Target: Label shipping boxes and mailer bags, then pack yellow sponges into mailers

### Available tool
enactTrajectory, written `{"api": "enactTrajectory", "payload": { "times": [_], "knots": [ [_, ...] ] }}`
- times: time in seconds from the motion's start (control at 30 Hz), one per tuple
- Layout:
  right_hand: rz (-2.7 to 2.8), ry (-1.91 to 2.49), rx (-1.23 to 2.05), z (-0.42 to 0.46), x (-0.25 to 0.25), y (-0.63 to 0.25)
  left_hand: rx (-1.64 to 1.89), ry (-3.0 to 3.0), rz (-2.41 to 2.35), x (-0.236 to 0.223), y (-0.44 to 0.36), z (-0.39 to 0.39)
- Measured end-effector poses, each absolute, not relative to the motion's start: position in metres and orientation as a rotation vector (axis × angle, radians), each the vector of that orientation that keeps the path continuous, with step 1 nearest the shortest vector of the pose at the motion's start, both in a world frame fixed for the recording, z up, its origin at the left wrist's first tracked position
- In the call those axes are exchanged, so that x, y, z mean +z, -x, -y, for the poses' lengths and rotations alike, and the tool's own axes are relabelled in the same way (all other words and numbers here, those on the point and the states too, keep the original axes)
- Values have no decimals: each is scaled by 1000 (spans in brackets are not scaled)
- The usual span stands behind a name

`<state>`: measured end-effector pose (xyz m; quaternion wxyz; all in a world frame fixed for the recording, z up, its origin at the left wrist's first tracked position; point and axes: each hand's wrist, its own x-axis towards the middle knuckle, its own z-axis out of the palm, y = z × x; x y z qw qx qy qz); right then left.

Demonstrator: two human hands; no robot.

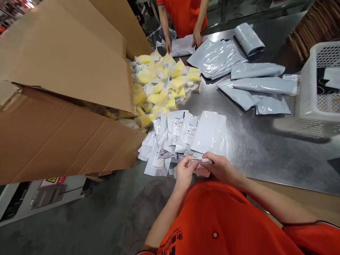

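Observation:
My left hand (183,173) and my right hand (219,168) pinch a small flat white-and-pink labelled packet (201,166) between them, just above the table edge. It is partly hidden by my fingers. Directly in front of my hands lies a loose heap of white labelled sachets (180,140) on the steel table (262,152). Beyond that heap, a large mound of clear bags with yellow sponge-like contents (159,85) spills from under the flaps of a brown cardboard box (66,88). My hands touch neither pile, as far as I can tell.
Across the table, a co-worker's hands (182,42) rest on white sheets (183,46). Grey-silver mailer bags (255,85) lie in stacks at the right. A white plastic crate (318,88) stands at the right edge, and a black-lined bin (160,37) stands behind the box.

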<state>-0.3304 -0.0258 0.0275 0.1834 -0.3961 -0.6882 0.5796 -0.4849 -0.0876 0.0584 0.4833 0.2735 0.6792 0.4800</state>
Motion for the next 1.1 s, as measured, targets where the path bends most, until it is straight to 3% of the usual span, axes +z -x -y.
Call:
{"api": "enactTrajectory", "payload": {
  "times": [0.27,0.47,0.6,0.93,1.1],
  "knots": [
    [1825,1110,1606,30,25,328,1098,-869,-1992,55,487,90],
    [1819,1076,1865,20,31,329,1028,-893,-1769,50,486,92],
    [1849,1190,1749,13,30,327,975,-809,-1605,44,486,95],
    [2030,1195,1697,5,21,308,785,-889,-1745,28,491,103],
    [2000,1261,1299,-41,7,291,731,-735,-1624,0,496,121]
  ]
}}
